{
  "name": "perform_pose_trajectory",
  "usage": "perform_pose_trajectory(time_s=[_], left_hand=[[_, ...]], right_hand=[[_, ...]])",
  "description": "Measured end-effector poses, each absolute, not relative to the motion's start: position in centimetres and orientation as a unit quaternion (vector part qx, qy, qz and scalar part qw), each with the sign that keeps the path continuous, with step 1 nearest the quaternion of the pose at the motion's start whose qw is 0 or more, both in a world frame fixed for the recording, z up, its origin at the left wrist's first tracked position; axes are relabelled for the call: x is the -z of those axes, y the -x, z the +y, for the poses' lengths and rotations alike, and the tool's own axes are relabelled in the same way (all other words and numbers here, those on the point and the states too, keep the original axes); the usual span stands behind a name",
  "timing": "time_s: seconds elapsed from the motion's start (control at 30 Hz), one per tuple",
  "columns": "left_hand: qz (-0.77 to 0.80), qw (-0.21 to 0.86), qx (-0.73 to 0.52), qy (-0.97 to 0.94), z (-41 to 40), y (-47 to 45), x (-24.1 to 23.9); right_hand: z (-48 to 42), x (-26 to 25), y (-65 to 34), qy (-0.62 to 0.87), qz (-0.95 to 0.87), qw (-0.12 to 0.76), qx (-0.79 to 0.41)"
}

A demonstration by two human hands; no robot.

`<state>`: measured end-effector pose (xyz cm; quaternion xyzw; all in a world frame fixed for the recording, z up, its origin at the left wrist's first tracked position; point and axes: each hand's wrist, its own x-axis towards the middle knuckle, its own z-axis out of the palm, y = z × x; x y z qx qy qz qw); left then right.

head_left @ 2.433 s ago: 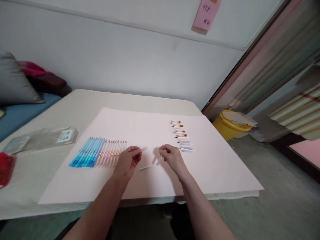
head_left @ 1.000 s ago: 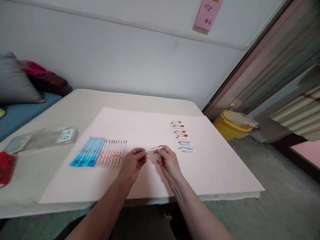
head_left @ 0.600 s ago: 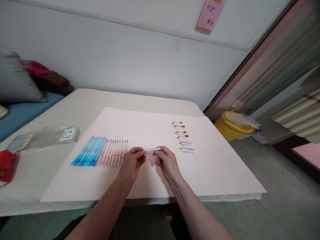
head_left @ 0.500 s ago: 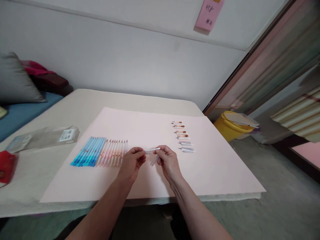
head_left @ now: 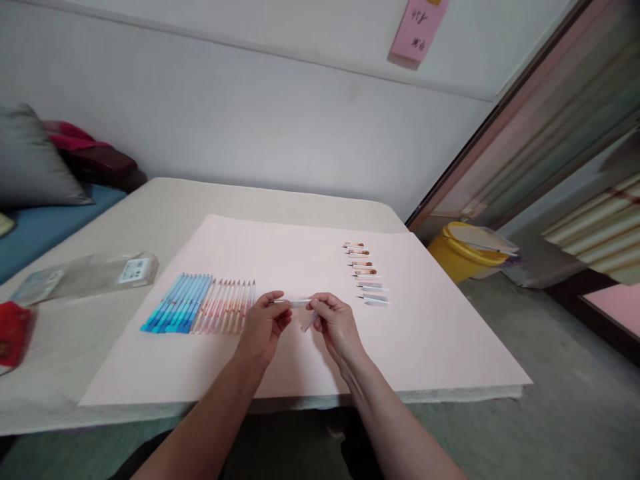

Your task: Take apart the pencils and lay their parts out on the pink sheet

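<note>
My left hand (head_left: 267,320) pinches one end of a thin white pen refill (head_left: 301,301), held level above the pink sheet. The fingers of my right hand (head_left: 334,320) are closed at the refill's other end. From under those fingers a short, pale translucent tube (head_left: 306,325) slants down to the left; its far part is hidden. Beside my left hand lie a row of blue pens (head_left: 180,300) and a row of pale pinkish pens (head_left: 225,303). Right of my right hand, several dark-tipped refills and short pen parts (head_left: 363,272) lie in a column.
The pink sheet (head_left: 425,347) covers much of the cloth-topped table (head_left: 280,200). A clear plastic packet (head_left: 90,277) and a red object (head_left: 14,333) are at the left. A yellow bucket (head_left: 453,257) stands on the floor at the right, and a wall rises behind.
The refill has shifted leftward between my fingers, so its end no longer sticks up over my right fingertips. My left index finger has lifted slightly. The laid-out rows are unchanged.
</note>
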<state>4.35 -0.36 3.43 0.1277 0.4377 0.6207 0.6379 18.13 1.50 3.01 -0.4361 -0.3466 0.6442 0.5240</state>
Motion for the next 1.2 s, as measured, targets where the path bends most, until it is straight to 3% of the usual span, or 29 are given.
perform_pose_trajectory(time_s=[0.17,0.43,0.7,1.03,1.2], left_hand=[[0.425,0.645,-0.618,-0.146,-0.3,-4.2,-3.4],[0.427,0.666,-0.594,-0.145,-0.4,-4.2,-3.6],[0.433,0.676,-0.567,-0.186,-0.5,-4.7,-3.7],[0.468,0.648,-0.542,-0.260,-0.7,-5.1,-3.1],[0.481,0.630,-0.550,-0.262,-0.8,-5.4,-2.6]], right_hand=[[1.7,-3.1,-18.5,0.435,-0.362,0.524,-0.636],[2.6,-3.6,-20.3,0.422,-0.327,0.599,-0.597],[2.0,-3.8,-19.9,0.452,-0.381,0.520,-0.616],[1.8,-3.9,-19.6,0.478,-0.378,0.497,-0.618],[1.4,-3.8,-19.1,0.502,-0.436,0.429,-0.611]])
